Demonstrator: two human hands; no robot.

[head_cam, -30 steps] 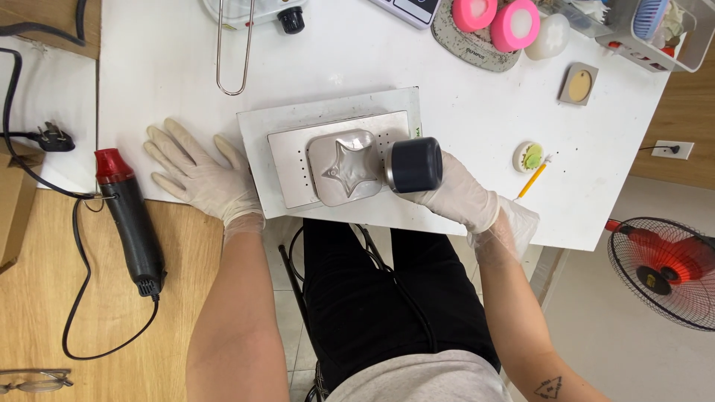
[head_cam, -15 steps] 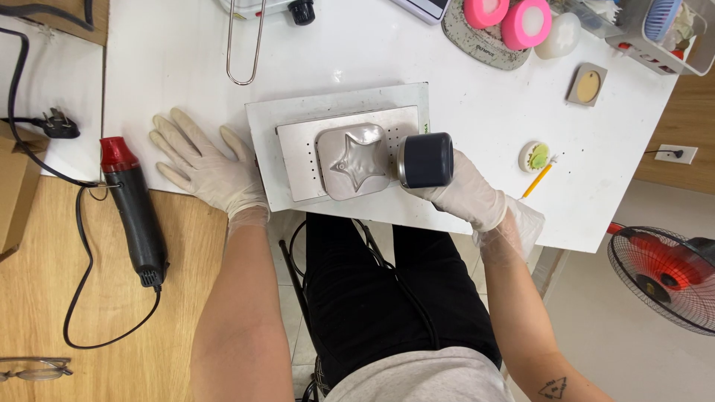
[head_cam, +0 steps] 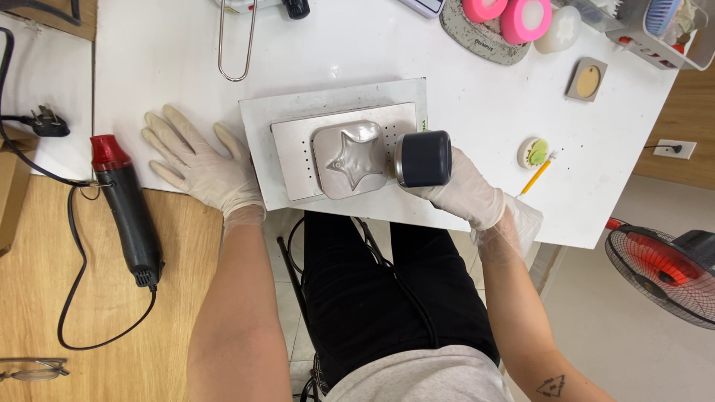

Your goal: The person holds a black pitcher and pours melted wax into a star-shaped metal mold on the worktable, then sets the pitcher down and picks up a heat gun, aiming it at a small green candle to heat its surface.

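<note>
My right hand [head_cam: 465,190], gloved, is clenched around a dark cylindrical tool [head_cam: 423,158], holding it on its side just beside the right edge of a grey star-shaped mould [head_cam: 350,158]. The mould sits on a perforated metal plate [head_cam: 294,160], which lies on a flat white board [head_cam: 257,119] near the front edge of the white tabletop [head_cam: 149,67]. My left hand [head_cam: 201,164], also gloved, lies released and flat on the tabletop, fingers spread, just left of the board and holding nothing. Further left, a black heat gun with a red nozzle [head_cam: 126,208] rests across the edge between the tabletop and a wooden surface. A yellow pencil [head_cam: 538,176] lies to the right of my right hand.
</note>
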